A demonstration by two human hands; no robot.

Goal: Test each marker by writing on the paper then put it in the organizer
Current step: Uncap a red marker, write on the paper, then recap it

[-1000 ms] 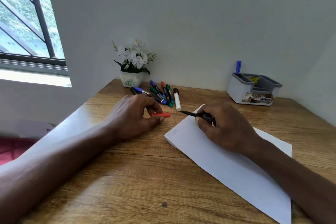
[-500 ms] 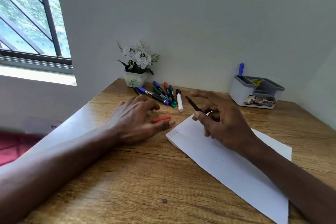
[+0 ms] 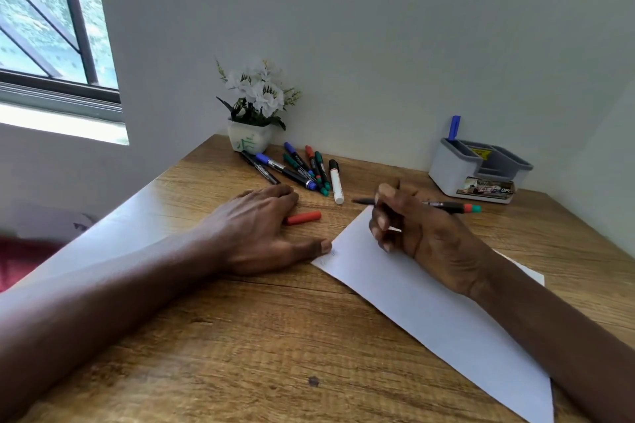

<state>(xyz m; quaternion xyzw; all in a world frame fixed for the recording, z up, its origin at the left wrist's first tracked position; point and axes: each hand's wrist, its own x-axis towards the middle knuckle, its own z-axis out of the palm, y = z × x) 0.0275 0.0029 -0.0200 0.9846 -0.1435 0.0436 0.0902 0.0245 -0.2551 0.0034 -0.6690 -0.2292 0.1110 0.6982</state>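
My right hand grips an uncapped black marker above the white paper. The marker lies level, its tip pointing left and its red and green end to the right. My left hand rests flat on the desk with its thumb touching the paper's near corner. A red cap sticks out from under its fingers. Several capped markers lie in a loose pile behind my left hand. The grey and white organizer stands at the back right with one blue marker upright in it.
A small white pot of white flowers stands in the back corner, right behind the marker pile. The wooden desk meets walls at the back and right. A window is at the upper left.
My right hand lifted the marker off the paper and turned it level, tip to the left. My left hand let go its pinch on the red cap and flattened over it.
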